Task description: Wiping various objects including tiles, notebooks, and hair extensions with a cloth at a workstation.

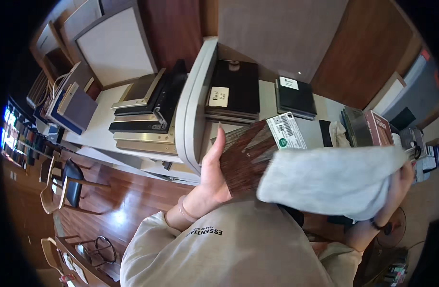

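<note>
My left hand grips the left edge of a dark brown wood-grain sample board, held tilted in front of my chest. A white label with a barcode sits on the board's upper right corner. My right hand holds a light grey cloth, which is spread over the right part of the board and hides it. Both forearms wear beige sleeves, and a thin band circles my left wrist.
A white table behind the board carries stacked sample panels: dark and metallic ones at left, black boards in the middle, a smaller black stack at right. A curved grey panel leans upright. Chairs stand on the wooden floor at left.
</note>
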A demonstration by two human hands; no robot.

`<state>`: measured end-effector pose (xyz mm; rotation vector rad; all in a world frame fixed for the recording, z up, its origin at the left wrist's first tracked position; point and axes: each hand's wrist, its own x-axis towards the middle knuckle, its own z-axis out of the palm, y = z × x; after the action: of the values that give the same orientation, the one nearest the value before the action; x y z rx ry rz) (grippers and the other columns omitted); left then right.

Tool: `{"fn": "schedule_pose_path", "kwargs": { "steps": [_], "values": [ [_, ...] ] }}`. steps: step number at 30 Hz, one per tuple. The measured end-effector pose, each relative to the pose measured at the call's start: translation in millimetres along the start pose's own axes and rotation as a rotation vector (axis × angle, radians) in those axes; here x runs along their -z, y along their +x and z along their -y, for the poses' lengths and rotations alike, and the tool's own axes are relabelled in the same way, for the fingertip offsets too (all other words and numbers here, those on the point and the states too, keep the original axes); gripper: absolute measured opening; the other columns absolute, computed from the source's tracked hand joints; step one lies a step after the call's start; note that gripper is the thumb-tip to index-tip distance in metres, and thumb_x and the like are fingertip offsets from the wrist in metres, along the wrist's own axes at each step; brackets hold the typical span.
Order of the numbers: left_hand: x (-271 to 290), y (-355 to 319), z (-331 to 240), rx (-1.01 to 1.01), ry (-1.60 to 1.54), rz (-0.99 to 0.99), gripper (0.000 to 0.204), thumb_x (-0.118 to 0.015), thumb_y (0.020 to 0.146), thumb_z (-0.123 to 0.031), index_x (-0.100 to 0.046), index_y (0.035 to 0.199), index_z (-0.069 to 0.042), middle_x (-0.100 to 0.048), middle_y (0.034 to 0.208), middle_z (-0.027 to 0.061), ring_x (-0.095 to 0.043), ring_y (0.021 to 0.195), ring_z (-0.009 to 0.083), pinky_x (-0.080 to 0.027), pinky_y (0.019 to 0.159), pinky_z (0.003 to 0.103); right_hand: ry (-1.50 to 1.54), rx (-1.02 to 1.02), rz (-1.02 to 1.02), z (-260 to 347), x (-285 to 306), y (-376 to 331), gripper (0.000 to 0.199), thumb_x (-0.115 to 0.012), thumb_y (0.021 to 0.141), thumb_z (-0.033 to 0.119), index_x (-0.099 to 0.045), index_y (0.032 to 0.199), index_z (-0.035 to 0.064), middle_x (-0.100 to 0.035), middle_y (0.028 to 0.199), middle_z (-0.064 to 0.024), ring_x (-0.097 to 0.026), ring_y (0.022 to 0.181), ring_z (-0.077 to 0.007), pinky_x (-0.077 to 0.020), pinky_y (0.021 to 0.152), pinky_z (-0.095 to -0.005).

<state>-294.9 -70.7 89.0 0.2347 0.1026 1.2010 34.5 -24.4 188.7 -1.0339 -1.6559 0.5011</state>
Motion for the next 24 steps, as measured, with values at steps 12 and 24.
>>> {"fn": "schedule_pose_path", "kwargs": {
  "steps": [12,24],
  "values": [
    [-8.3,22.8,52.8,-0.062,-0.051,0.076,0.085,-0.035,0.087,-0.071,-0.022,0.148,-0.013,-0.023,0.151,0.0171,-0.026,0.136,0.0422,-0.025,0.107,0.064,-0.427,0.344,0.209,17.5,41.8,106.5,0.051,-0.068,0.084,0.017,-0.051,0.128,-0.0004,-0.059,0.118,-0.0171,-0.063,0.097,-0.0197,-0.0526,0.083,-0.0317],
    [-4.4,27.1,88.1,-0.167,-0.057,0.143,0.074,-0.032,0.093,-0.061,-0.030,0.144,-0.007,-0.040,0.143,0.0158,-0.042,0.130,0.0317,-0.032,0.109,0.049,-0.280,0.724,0.706,10.2,-76.5,38.9,0.082,-0.086,0.058,0.037,-0.055,0.126,0.0034,-0.058,0.118,-0.0161,-0.062,0.099,-0.0307,-0.0492,0.085,-0.0366]
  ]
}}
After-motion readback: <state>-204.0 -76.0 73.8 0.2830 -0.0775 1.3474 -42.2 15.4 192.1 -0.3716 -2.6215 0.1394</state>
